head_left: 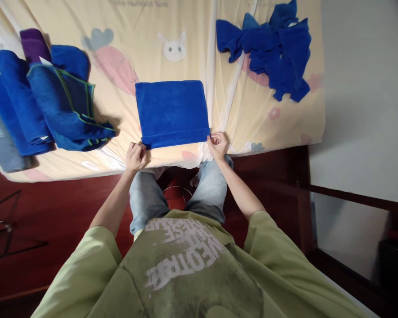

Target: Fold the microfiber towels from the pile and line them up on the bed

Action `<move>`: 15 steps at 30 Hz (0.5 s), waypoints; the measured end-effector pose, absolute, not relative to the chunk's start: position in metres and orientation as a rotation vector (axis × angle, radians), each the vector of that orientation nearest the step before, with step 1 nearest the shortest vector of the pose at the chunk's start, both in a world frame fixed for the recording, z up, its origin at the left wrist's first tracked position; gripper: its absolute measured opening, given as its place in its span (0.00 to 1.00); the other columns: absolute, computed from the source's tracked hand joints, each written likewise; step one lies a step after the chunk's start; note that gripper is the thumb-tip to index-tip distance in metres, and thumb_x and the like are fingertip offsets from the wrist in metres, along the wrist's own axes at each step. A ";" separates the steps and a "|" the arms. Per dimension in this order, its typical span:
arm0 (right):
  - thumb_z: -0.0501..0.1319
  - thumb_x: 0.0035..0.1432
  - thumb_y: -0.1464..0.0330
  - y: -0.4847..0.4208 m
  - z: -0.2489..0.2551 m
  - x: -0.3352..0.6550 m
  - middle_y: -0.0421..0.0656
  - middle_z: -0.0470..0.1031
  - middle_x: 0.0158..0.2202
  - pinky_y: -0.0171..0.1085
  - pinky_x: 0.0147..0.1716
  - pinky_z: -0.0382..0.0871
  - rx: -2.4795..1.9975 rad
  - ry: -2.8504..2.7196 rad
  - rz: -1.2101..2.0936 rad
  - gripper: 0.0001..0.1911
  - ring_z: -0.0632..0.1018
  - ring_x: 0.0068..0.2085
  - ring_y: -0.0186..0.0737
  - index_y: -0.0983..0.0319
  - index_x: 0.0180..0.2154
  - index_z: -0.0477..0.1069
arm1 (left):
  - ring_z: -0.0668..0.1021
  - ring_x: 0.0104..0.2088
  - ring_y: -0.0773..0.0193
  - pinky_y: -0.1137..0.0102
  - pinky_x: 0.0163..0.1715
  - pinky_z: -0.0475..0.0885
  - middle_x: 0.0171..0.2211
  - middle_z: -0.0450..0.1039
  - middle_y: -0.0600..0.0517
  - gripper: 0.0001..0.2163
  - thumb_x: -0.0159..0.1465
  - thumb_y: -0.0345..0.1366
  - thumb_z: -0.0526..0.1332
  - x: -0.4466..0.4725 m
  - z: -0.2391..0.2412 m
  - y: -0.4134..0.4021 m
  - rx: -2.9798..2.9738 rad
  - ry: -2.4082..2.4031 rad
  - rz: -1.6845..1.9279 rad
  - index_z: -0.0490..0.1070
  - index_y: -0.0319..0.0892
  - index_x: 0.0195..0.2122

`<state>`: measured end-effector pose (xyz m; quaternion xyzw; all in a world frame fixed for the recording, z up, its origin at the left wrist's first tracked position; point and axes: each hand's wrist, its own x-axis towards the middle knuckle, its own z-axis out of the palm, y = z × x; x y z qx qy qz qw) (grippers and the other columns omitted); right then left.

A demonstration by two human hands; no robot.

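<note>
A blue towel (172, 108) lies flat on the bed in front of me, with a narrow strip folded over along its near edge. My left hand (136, 156) is closed at the towel's near left corner, fingertips pinching it. At the near right corner, my right hand (218, 145) pinches the end of the folded strip between thumb and fingers. Both hands rest close to the bed's front edge.
Several rolled towels lie at the left, among them a dark blue one (59, 106) with green stitching, a purple one (34, 45) and a grey one (5, 132). Crumpled blue cloths (272, 48) are heaped at the right on the patterned bed sheet (146, 48). A dark stand (8, 227) is on the floor.
</note>
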<state>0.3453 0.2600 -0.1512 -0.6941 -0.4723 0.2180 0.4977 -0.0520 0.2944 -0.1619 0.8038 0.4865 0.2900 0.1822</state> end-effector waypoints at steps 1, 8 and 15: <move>0.65 0.63 0.54 0.260 -0.151 0.345 0.38 0.71 0.29 0.34 0.27 0.68 -1.687 -1.137 0.531 0.15 0.69 0.26 0.33 0.59 0.39 0.68 | 0.73 0.40 0.49 0.50 0.45 0.70 0.35 0.70 0.43 0.08 0.68 0.40 0.56 -0.052 -0.162 0.294 2.270 1.372 0.815 0.72 0.45 0.43; 0.62 0.66 0.57 0.241 -0.131 0.350 0.53 0.73 0.53 0.51 0.53 0.77 -1.731 -1.302 0.336 0.19 0.78 0.53 0.52 0.60 0.53 0.72 | 0.74 0.56 0.42 0.46 0.53 0.70 0.54 0.70 0.35 0.20 0.64 0.46 0.62 -0.049 -0.153 0.289 2.355 1.521 0.837 0.73 0.43 0.54; 0.58 0.64 0.69 0.245 -0.107 0.359 0.47 0.67 0.69 0.62 0.70 0.59 -1.612 -2.092 0.436 0.29 0.64 0.72 0.55 0.57 0.67 0.67 | 0.66 0.70 0.43 0.45 0.69 0.58 0.70 0.63 0.42 0.31 0.64 0.43 0.59 -0.042 -0.141 0.297 2.302 1.317 0.725 0.63 0.47 0.70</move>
